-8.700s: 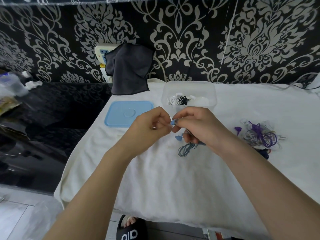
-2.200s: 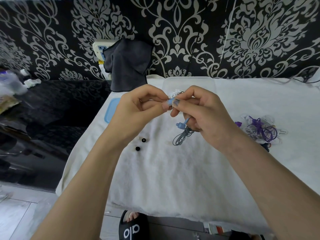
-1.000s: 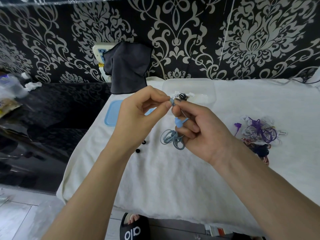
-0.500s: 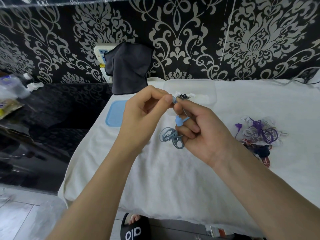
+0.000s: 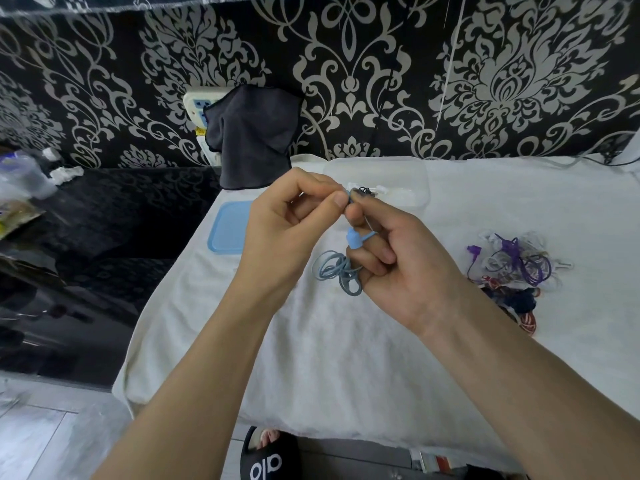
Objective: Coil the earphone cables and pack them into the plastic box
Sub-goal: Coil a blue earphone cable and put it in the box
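**Both hands pinching blue earphone above desk**

Left hand (image 5: 287,233) & right hand (image 5: 398,268) meet fingertip to fingertip above the white cloth (image 5: 346,358) covering the desk. Both pinch the same small blue earbud end of the blue earphone (image 5: 356,239) at approx the top of the hands; fingers curled on both. A 2nd blue bud pokes out between right-hand fingers lower down. Rest of the blue cable (image 5: 336,270) hangs in loose loops just left of the right hand's curled fingers, partly gathered there.

Clear plastic box (image 5: 398,168) sits open behind the hands, near the wall; inside, a white and a black coiled set, partly hidden by fingertips. Blue lid (image 5: 227,226) lies flat on the cloth, left of the box, partly behind the left hand.

Pile of tangled earphones (image 5: 512,268) (purple, white, dark blue, red/white) on the cloth to the right, well apart from the hands.
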